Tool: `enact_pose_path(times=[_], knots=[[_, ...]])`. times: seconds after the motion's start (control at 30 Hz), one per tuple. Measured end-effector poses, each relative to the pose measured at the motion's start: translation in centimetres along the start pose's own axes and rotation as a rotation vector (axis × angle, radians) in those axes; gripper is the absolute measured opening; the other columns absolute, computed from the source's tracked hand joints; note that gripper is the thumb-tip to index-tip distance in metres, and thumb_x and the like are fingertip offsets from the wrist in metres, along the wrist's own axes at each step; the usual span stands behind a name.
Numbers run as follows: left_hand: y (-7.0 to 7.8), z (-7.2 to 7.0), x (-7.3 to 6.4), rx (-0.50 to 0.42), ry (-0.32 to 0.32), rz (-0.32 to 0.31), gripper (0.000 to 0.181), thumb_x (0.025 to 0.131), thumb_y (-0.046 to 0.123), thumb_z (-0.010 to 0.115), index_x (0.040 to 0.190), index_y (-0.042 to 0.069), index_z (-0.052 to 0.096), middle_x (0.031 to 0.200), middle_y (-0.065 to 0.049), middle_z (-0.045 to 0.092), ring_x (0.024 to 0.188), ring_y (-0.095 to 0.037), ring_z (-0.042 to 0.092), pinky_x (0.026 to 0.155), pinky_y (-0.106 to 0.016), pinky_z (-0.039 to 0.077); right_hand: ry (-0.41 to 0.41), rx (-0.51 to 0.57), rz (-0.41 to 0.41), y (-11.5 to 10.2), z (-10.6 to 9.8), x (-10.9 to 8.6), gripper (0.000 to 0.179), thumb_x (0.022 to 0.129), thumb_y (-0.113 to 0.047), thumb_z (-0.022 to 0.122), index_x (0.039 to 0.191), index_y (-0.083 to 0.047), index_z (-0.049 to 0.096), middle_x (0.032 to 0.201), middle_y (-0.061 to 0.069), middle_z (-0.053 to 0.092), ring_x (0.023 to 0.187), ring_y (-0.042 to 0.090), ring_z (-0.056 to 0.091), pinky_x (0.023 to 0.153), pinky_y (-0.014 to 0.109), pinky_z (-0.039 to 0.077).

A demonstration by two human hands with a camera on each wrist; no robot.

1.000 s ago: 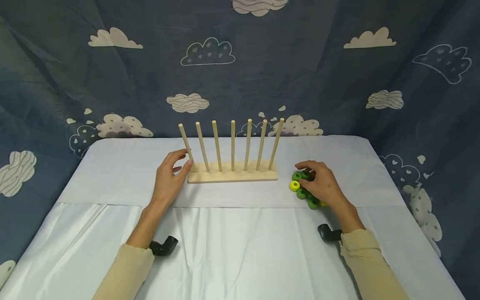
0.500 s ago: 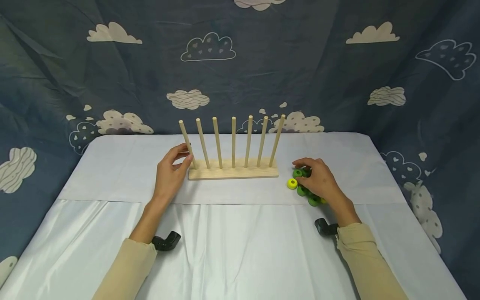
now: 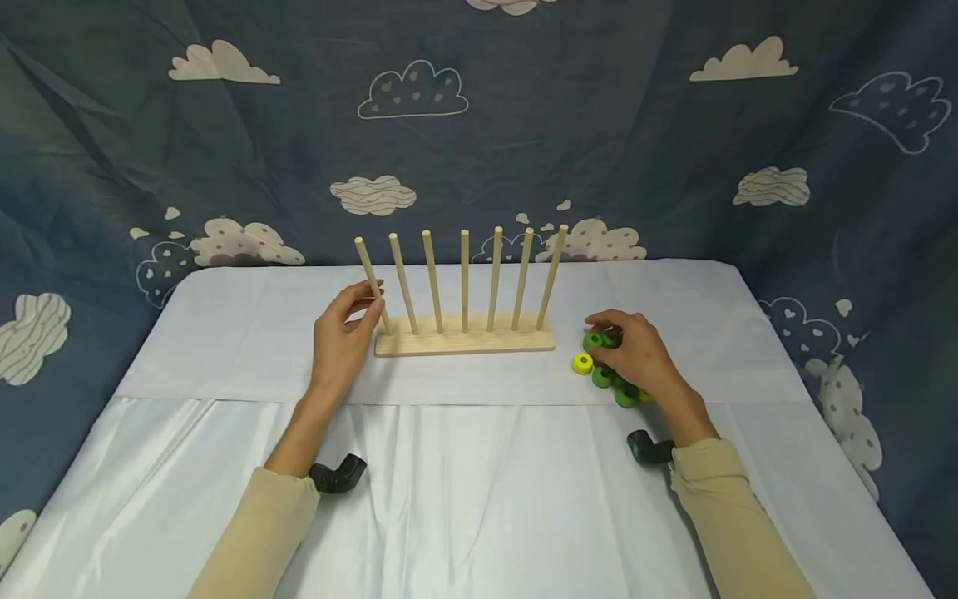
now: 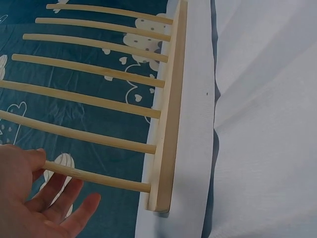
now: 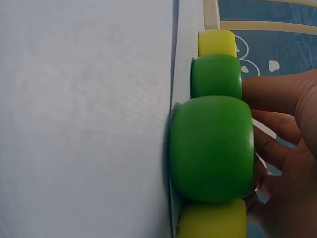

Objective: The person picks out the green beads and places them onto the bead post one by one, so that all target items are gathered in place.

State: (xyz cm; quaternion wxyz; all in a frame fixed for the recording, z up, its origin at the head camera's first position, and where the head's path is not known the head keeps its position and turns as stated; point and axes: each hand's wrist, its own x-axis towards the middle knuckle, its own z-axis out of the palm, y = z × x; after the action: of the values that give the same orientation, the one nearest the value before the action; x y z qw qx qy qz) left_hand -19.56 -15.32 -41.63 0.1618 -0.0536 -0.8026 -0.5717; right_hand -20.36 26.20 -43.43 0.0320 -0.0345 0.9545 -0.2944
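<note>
A wooden peg rack (image 3: 464, 339) stands on the white cloth, with a row of upright pegs in its base. My left hand (image 3: 340, 337) is at the leftmost peg (image 4: 99, 178), holding it between the thumb and the fingers behind. My right hand (image 3: 636, 353) hovers low over a small cluster of round beads, thumb and index finger around a green bead (image 3: 593, 340); whether they pinch it is hidden. A large green bead (image 5: 212, 148) shows close in the right wrist view. A yellow bead (image 3: 582, 363) lies at the cluster's left edge.
The white cloth (image 3: 449, 499) covers the table, with a fold line crossing in front of the rack. A dark blue curtain (image 3: 524, 141) with cloud prints hangs behind. Black wrist mounts (image 3: 338, 474) sit on both forearms.
The view has tilted slightly downward. The yellow bead has shifted a little left, away from the green beads. Both hands stay at nearly the same places.
</note>
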Motion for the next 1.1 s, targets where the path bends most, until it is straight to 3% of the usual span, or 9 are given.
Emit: enact_pose_path(times=[0.13, 0.3, 0.57, 1.1], knots=[[-0.1, 0.0, 0.3, -0.011, 0.009, -0.015, 0.031, 0.103, 0.018, 0.067, 0.133, 0.013, 0.07, 0.13, -0.009, 0.073, 0.118, -0.021, 0.068, 0.088, -0.015, 0.059, 0.013, 0.031, 0.008, -0.1, -0.3, 0.0, 0.05, 0.094, -0.013, 0.076, 0.142, -0.008, 0.06, 0.128, 0.019, 0.065, 0.118, 0.038, 0.057, 0.095, 0.053, 0.057], [-0.5, 0.2, 0.4, -0.022, 0.019, -0.015, 0.029, 0.102, 0.02, 0.069, 0.131, 0.014, 0.071, 0.124, -0.01, 0.074, 0.109, -0.007, 0.067, 0.086, -0.019, 0.062, 0.057, 0.061, -0.006, -0.5, -0.6, -0.2, 0.048, 0.096, -0.011, 0.074, 0.142, -0.01, 0.06, 0.129, 0.017, 0.064, 0.111, 0.035, 0.06, 0.088, 0.046, 0.058], [-0.3, 0.8, 0.6, -0.037, 0.048, 0.027, 0.027, 0.101, 0.016, 0.07, 0.127, 0.012, 0.073, 0.117, -0.012, 0.075, 0.102, -0.005, 0.067, 0.079, -0.023, 0.065, 0.156, 0.111, -0.101, -1.6, -1.2, -0.2, 0.045, 0.094, -0.006, 0.076, 0.137, -0.007, 0.062, 0.131, 0.018, 0.066, 0.115, 0.037, 0.064, 0.097, 0.053, 0.059], [-0.5, 1.1, 0.9, -0.082, 0.092, 0.034, 0.027, 0.099, 0.012, 0.072, 0.126, 0.009, 0.073, 0.112, -0.014, 0.073, 0.094, 0.0, 0.069, 0.081, -0.03, 0.068, 0.212, 0.231, -0.122, -3.7, -2.0, -0.1, 0.047, 0.095, -0.006, 0.075, 0.14, -0.005, 0.059, 0.136, 0.02, 0.062, 0.118, 0.039, 0.065, 0.104, 0.055, 0.058]])
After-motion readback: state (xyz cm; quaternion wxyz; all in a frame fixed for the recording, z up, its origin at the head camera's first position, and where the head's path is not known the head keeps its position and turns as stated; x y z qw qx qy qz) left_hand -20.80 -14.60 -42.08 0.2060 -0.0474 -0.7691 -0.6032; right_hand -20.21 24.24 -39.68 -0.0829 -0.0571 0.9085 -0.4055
